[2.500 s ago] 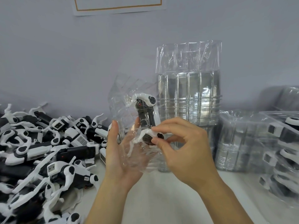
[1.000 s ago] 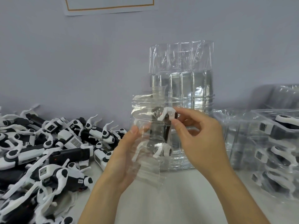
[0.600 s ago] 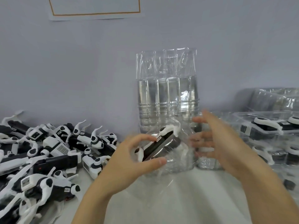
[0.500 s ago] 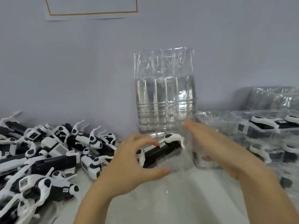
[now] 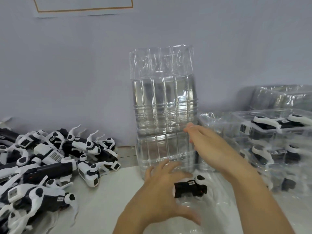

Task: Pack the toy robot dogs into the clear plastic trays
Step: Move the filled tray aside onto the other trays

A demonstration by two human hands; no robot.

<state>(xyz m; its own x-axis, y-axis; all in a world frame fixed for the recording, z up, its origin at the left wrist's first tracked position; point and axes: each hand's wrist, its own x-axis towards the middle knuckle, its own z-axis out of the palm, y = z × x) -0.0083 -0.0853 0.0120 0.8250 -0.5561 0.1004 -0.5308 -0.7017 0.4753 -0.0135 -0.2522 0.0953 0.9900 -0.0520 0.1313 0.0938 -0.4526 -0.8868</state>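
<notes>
From the head camera, a black-and-white toy dog [image 5: 190,187] is seen lying on its side in a clear tray [image 5: 216,196] on the white table [image 5: 104,196], just in front of a tall stack of empty trays [image 5: 164,112]. The left hand [image 5: 162,191] is spread over the tray beside the toy, fingers relaxed and clasping nothing; whether the toy is touched cannot be told. The right hand [image 5: 212,149] is held above, fingers straight and released, near the stack. A heap of loose toy dogs [image 5: 50,161] is piled at the left. Filled trays [image 5: 276,141] are stacked at the right.
</notes>
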